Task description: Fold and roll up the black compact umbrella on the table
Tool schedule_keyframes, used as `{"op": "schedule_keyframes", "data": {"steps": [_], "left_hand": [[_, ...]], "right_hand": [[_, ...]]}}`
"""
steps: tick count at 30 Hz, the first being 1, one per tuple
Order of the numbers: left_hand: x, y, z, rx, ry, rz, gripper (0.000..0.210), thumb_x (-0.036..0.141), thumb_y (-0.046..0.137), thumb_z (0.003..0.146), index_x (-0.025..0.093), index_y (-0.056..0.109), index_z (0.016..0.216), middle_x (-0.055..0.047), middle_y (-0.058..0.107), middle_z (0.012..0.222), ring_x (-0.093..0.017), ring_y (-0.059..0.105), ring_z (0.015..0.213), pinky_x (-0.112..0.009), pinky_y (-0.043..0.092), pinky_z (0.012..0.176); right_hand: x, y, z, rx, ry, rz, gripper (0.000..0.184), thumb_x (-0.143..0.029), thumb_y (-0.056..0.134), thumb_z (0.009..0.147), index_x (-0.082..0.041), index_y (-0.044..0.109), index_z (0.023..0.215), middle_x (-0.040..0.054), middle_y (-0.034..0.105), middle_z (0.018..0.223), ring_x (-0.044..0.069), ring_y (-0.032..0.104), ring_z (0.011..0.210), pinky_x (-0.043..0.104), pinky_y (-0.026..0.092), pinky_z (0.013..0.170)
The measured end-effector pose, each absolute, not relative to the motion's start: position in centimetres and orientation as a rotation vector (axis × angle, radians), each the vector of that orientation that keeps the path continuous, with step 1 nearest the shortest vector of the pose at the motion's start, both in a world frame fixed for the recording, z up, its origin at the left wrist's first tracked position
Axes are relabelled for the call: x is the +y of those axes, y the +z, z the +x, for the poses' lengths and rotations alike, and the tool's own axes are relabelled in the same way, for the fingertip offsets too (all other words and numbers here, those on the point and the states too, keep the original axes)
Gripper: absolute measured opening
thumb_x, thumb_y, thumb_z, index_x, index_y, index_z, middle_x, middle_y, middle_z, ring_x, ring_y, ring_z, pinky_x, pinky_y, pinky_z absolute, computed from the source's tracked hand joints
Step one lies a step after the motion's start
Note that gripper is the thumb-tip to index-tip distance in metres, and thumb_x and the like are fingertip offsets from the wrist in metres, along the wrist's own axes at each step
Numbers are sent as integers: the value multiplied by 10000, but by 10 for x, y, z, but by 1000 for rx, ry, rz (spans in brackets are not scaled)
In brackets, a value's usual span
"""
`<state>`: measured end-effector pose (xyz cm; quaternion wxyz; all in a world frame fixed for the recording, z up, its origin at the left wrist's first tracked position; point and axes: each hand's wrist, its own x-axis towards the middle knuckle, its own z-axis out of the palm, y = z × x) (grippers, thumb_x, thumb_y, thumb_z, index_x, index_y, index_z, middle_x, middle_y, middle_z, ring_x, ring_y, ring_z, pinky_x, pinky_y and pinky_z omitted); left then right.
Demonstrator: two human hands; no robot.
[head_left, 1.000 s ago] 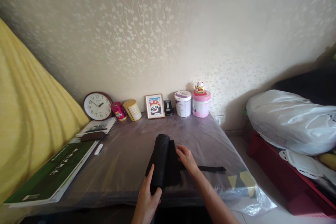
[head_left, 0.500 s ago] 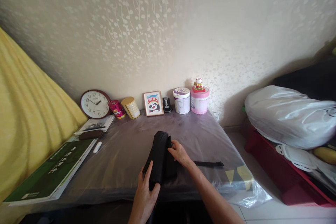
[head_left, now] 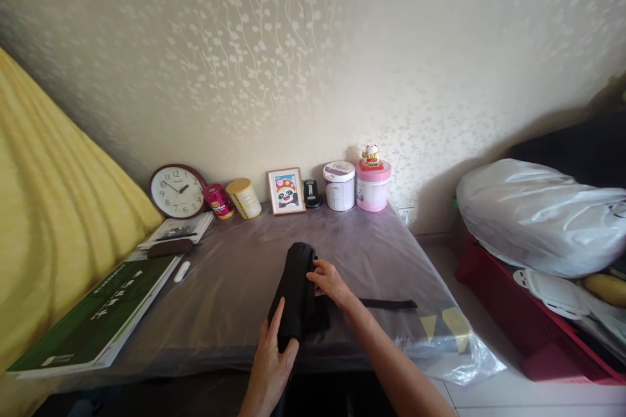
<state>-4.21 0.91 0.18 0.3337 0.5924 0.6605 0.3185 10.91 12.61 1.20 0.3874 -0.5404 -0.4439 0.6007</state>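
A black fabric roll, shaped like a folded umbrella, lies lengthwise near the front edge of the plastic-covered table. My left hand grips its near end, thumb on the right side and fingers on the left. At the roll's right side, my right hand is closed with its fingertips on the fabric edge, pressing it against the roll. Some loose black fabric shows beneath that hand. A flat black strip extends across the table to the right, partly hidden behind my right forearm.
Along the wall stand a clock, a pink can, a yellow can, a framed panda picture and two lidded tubs. Left are a green book and brown case. A red crate stands right.
My right hand has moved slightly left, bringing the fabric edge closer against the roll. My left hand keeps its grip in the same place.
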Motion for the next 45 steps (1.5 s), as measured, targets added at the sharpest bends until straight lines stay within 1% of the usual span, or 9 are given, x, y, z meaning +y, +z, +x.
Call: {"op": "schedule_keyframes", "data": {"steps": [8, 12, 19, 25, 29, 33, 37, 40, 45], "left_hand": [[7, 2, -41, 1738, 829, 1537, 643, 237, 417, 759, 298, 239, 1374, -53, 374, 1354, -228, 414, 1232, -398, 362, 1003], [7, 1, -40, 1754, 856, 1548, 640, 230, 427, 751, 310, 261, 1364, -36, 390, 1349, -221, 382, 1261, -393, 331, 1030], [10, 0, -40, 1748, 857, 1543, 656, 206, 424, 742, 294, 255, 1369, -50, 377, 1367, -224, 356, 1282, -399, 311, 1044], [11, -4, -42, 1711, 888, 1535, 654, 194, 428, 736, 269, 272, 1367, -45, 402, 1358, -213, 377, 1268, -375, 333, 1036], [11, -5, -43, 1651, 908, 1455, 667, 218, 433, 738, 277, 246, 1375, -50, 389, 1367, -212, 502, 1146, -307, 497, 827], [10, -3, -43, 1543, 884, 1326, 718, 236, 428, 736, 296, 154, 1396, -80, 294, 1437, -180, 627, 868, -272, 528, 569], [11, -4, -44, 1596, 949, 1406, 713, 222, 478, 702, 260, 253, 1377, -46, 394, 1397, -216, 548, 1092, -293, 525, 765], [11, -7, -43, 1645, 979, 1488, 691, 204, 487, 695, 254, 301, 1358, -15, 436, 1374, -207, 452, 1215, -331, 425, 968], [13, -13, -41, 1622, 972, 1562, 701, 174, 458, 699, 203, 268, 1374, -54, 402, 1396, -200, 383, 1274, -352, 330, 1051]], "right_hand": [[120, 12, 118, -1026, 1501, -1339, 191, -277, 499, 798, -179, 620, 908, 23, 597, 845, 135, 591, 785, 188, 490, 534], [125, 4, 116, -962, 1495, -1330, 172, -193, 439, 799, -181, 603, 849, 47, 606, 954, 158, 579, 941, 201, 513, 598], [144, -13, 105, -914, 1438, -1433, 367, -95, 368, 772, -185, 499, 1102, 44, 617, 900, 111, 612, 746, 199, 510, 571], [156, -21, 101, -1116, 1404, -1561, 334, -83, 390, 754, -160, 583, 1016, -5, 607, 645, 108, 585, 511, 243, 518, 518], [156, -20, 101, -1290, 1205, -1615, 300, -113, 418, 780, -174, 623, 990, 55, 667, 827, 171, 649, 727, 301, 520, 690], [153, -18, 97, -1401, 986, -1642, 297, -111, 418, 796, -171, 647, 975, 102, 651, 1043, 224, 570, 1054, 327, 402, 925], [151, -18, 86, -1423, 881, -1656, 378, -97, 364, 811, -149, 611, 1092, 115, 629, 1123, 211, 548, 1102, 315, 369, 966], [150, -19, 78, -1396, 843, -1676, 405, -108, 344, 818, -132, 590, 1139, 123, 620, 1153, 203, 546, 1113, 308, 369, 976], [148, -20, 70, -1340, 824, -1695, 425, -174, 317, 852, -80, 544, 1198, 151, 589, 1204, 211, 535, 1138, 318, 384, 975]]}}
